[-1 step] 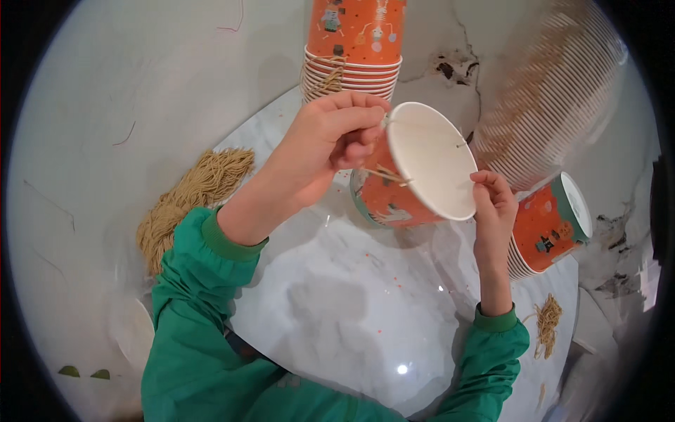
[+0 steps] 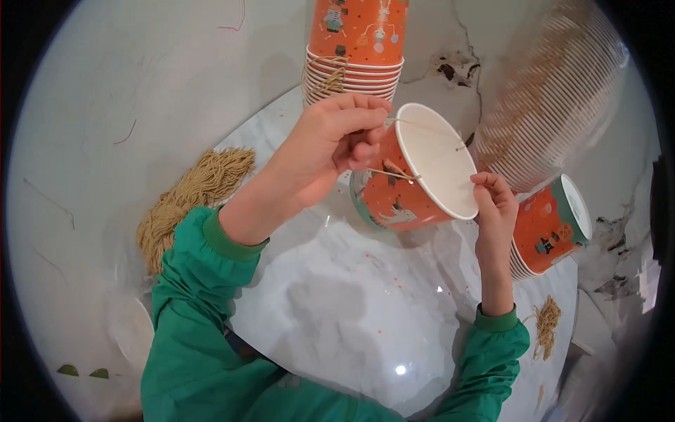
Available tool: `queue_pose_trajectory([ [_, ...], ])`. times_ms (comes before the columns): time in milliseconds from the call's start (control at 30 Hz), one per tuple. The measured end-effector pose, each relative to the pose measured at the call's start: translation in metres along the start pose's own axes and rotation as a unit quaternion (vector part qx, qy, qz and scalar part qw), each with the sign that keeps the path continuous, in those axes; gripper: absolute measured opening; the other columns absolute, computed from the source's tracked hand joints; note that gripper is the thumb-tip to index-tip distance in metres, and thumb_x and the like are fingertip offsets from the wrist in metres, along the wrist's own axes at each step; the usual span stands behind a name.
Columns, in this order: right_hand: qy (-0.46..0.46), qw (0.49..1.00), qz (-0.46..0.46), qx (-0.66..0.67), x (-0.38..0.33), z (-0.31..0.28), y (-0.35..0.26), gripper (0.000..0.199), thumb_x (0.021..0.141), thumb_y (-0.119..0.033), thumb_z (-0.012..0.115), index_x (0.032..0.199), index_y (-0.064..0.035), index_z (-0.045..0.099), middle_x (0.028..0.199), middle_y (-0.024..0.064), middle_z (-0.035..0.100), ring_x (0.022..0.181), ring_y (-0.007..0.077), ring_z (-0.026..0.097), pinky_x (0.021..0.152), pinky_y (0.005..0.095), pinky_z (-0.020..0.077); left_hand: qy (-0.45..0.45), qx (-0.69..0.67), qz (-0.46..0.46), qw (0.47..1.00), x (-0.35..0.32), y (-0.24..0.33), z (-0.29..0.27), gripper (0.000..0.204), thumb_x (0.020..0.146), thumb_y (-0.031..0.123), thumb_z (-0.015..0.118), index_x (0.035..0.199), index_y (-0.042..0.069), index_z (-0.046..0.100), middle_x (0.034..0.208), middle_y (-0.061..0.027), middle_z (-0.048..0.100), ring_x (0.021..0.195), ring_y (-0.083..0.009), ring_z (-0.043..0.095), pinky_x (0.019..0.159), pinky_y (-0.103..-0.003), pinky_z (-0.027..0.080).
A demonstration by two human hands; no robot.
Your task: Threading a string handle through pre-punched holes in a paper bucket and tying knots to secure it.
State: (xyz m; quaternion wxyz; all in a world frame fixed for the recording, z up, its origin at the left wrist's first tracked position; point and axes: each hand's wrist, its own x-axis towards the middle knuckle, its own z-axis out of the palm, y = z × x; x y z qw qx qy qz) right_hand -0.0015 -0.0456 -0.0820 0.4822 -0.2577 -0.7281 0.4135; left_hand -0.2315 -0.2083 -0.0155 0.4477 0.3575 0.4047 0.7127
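My left hand [image 2: 330, 151] pinches a thin tan string [image 2: 394, 174] at the rim of the orange paper cup [image 2: 415, 179], held tilted above the marble table [image 2: 351, 309]; my right hand [image 2: 492, 200] steadies the rim. Threading seems underway; next needs a steady pull.

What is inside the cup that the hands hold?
The cup shows a white, empty inside, with a thin string crossing its mouth. The bottom is not visible. The left hand covers part of its rim.
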Motion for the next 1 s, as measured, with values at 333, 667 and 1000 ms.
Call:
queue_pose_trajectory([
  [333, -0.052, 0.978, 0.159, 0.128, 0.007, -0.007, 0.007, 0.013, 0.096, -0.007, 0.058, 0.103, -0.0060, 0.068, 0.081, -0.0074, 0.060, 0.061, -0.0005, 0.044, 0.052, 0.0185, 0.0300, -0.028, -0.140, -0.066, 0.988, 0.016, -0.012, -0.027, 0.026, 0.097, 0.012, 0.066, 0.119, -0.001, 0.065, 0.089, -0.0003, 0.062, 0.073, -0.0084, 0.055, 0.065, -0.023, 0.048],
  [667, 0.072, 0.745, -0.505, -0.430, -0.005, 0.007, -0.012, 0.019, 0.074, 0.002, 0.068, 0.093, -0.0020, 0.068, 0.066, 0.0048, 0.044, 0.055, 0.0203, 0.046, 0.050, 0.0353, 0.0342, -0.025, -0.028, -0.006, 0.999, 0.009, -0.016, -0.014, 0.017, 0.099, 0.014, 0.063, 0.112, 0.002, 0.066, 0.088, 0.0013, 0.060, 0.073, -0.0071, 0.053, 0.065, -0.023, 0.043],
  [1000, -0.017, 0.675, -0.548, -0.494, -0.037, 0.040, -0.040, 0.023, 0.070, -0.010, 0.073, 0.092, -0.0045, 0.070, 0.070, 0.0017, 0.048, 0.059, 0.0156, 0.049, 0.054, 0.0311, 0.0339, -0.043, 0.103, -0.012, 0.994, -0.023, -0.032, 0.023, 0.044, 0.096, 0.012, 0.069, 0.134, 0.007, 0.050, 0.089, 0.0048, 0.060, 0.067, -0.0022, 0.044, 0.058, -0.020, 0.031],
])
